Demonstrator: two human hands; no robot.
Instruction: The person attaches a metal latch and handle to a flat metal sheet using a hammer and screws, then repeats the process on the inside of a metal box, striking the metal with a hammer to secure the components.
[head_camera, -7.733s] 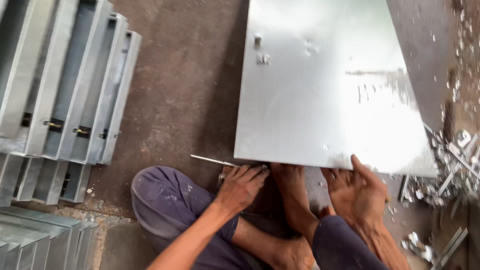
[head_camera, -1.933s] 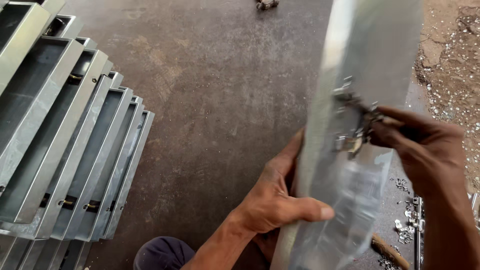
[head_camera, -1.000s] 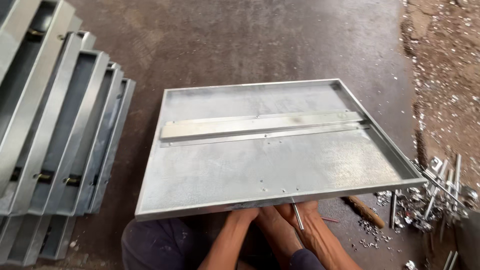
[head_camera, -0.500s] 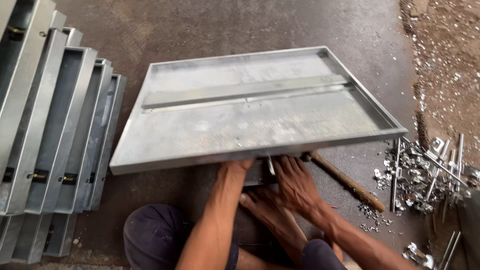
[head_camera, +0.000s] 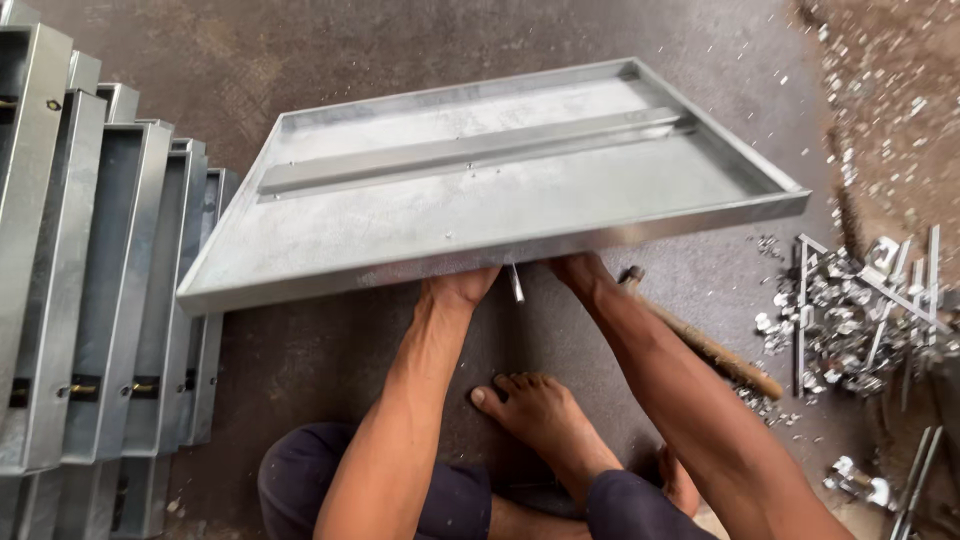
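Holding a shallow metal tray (head_camera: 480, 190) tilted up off the floor, both hands under its near edge. Left hand (head_camera: 458, 288) and right hand (head_camera: 580, 272) mostly hidden; grip impossible to tell. Small metal pin (head_camera: 515, 283) between them. Hammer (head_camera: 700, 340) just right of the right hand. Stacked trays (head_camera: 90, 280) off left. Probably fastening the pin next; needs a steady tray.

**Panel lifted and tilted, hands now beneath its near edge**

Since a second ago the galvanised tray-shaped panel (head_camera: 480, 190) has risen off the floor and tipped, its left corner lower and nearer the stacked panels (head_camera: 90, 280). The left hand (head_camera: 462, 288) and right hand (head_camera: 582, 272) have slid under the near rim, mostly hidden. A bare foot (head_camera: 545, 410) and a wooden-handled hammer (head_camera: 700, 340) have come into view below.
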